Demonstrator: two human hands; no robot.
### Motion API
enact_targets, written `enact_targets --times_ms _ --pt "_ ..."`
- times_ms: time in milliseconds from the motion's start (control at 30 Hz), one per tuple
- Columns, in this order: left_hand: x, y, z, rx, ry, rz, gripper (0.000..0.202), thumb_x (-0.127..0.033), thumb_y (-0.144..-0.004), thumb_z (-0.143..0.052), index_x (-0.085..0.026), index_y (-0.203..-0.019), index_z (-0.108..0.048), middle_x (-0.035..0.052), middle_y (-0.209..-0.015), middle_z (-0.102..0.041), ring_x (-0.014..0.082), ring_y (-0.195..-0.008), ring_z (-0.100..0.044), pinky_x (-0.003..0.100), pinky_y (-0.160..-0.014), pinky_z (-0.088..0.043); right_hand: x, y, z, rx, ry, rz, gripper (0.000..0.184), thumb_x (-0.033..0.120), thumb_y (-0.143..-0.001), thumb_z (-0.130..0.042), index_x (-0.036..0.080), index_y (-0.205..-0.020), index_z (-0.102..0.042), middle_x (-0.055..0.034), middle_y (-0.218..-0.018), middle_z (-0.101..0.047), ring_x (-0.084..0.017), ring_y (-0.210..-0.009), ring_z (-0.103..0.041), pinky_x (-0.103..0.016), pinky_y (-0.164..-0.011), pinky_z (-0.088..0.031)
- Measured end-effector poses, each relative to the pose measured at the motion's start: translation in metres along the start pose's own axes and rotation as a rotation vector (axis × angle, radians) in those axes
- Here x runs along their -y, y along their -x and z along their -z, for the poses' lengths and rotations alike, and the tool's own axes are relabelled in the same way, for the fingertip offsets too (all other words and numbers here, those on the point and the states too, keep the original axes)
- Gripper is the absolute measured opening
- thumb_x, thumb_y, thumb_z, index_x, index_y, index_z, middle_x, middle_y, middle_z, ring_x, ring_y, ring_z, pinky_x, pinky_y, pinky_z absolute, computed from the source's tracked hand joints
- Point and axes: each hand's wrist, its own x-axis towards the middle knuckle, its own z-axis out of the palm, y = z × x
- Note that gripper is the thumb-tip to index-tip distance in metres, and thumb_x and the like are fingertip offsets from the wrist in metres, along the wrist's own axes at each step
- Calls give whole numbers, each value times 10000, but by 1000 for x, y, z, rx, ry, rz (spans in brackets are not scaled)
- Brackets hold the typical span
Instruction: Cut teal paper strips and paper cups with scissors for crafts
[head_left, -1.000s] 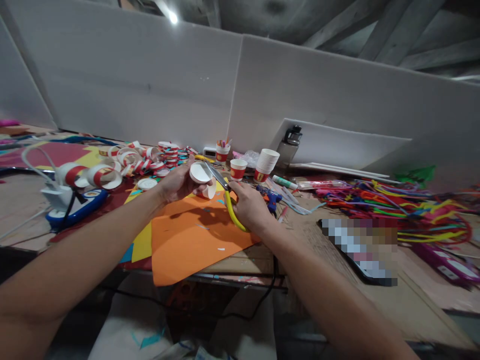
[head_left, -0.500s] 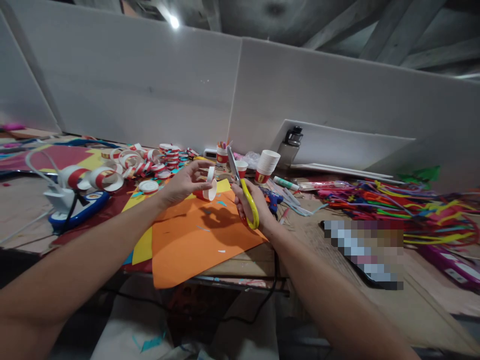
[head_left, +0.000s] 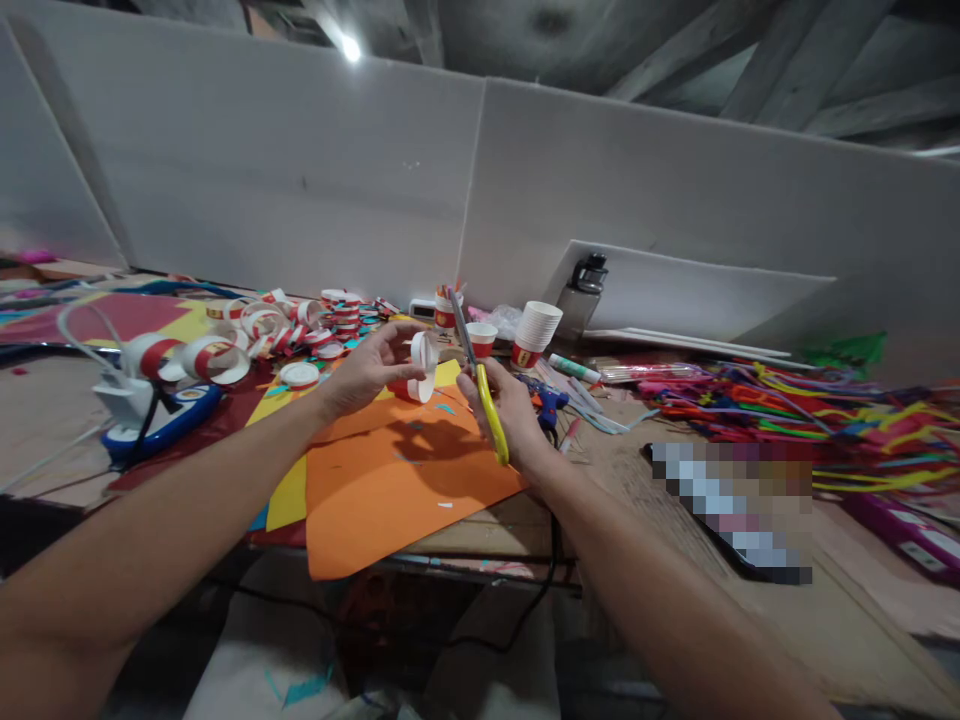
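My left hand (head_left: 375,370) is closed on a cut piece of paper cup (head_left: 424,385), red outside and white inside, with a strip curling up from its rim. In my right hand (head_left: 510,405) is a pair of scissors (head_left: 491,415) with yellow handles, blades pointing up and away. The blades look closed and stand a little right of the cup piece, apart from it. Beneath both hands lies a sheet of orange paper (head_left: 397,490) with small paper scraps on it. Behind the scissors stands a single paper cup (head_left: 481,342).
A stack of paper cups (head_left: 537,330) stands by a grey bottle (head_left: 583,295). Cut cup rings (head_left: 217,358) are heaped at the left, near a blue power strip (head_left: 165,420). A blue glue gun (head_left: 551,400), a phone (head_left: 727,515) and colourful pipe cleaners (head_left: 825,415) lie to the right.
The scissors have turned slightly in my right hand, their tips shifting a little left. My left hand keeps hold of the cup piece, which has tilted slightly.
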Motion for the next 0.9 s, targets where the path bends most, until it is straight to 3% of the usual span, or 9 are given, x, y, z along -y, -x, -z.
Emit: enact_targets --times_ms 167,300,467,600,700,900 --pt "-4 3 -3 44 200 109 434 -366 -817 -703 -181 -1191 -588 97 -1061 -664 171 -823 -661 221 -581 -519 1 -1 3 -15 180 195 312 418 -874 -580 198 -1094 -559 -37 -916 -631 -175 -807 -572 -289 -733 -464" --pt "-10 4 -7 51 255 193 378 -362 -853 -652 -168 -1176 -628 103 -1108 -657 146 -782 -645 212 -558 -514 4 -1 4 -49 334 207 326 405 -882 -563 169 -1108 -566 -68 -927 -622 -199 -818 -570 -316 -757 -461" --pt "-10 4 -5 -1 279 187 381 -375 -858 -643 -195 -1193 -621 77 -1012 -689 136 -715 -646 226 -570 -518 7 1 5 -68 544 193 435 413 -875 -584 174 -1237 -563 -87 -955 -583 -213 -823 -563 -336 -776 -460" --pt "-9 2 -6 -78 331 241 415 -522 -875 -574 -131 -995 -649 90 -852 -698 120 -579 -600 215 -482 -460 5 1 3 -37 530 156 468 420 -878 -587 168 -1271 -551 -89 -957 -549 -199 -804 -559 -323 -752 -471" --pt "-11 0 -9 -103 364 314 477 -567 -895 -509 -111 -905 -649 94 -763 -689 122 -521 -577 218 -437 -427 2 0 2 -34 529 205 482 413 -867 -601 150 -1268 -550 -112 -1000 -526 -207 -836 -557 -328 -758 -479" --pt "-12 0 -6 -99 436 348 387 -458 -939 -476 -124 -913 -671 104 -817 -713 157 -620 -634 232 -476 -454 -1 2 3 -34 621 231 436 345 -888 -564 168 -1286 -548 -111 -986 -530 -197 -765 -547 -323 -702 -473"
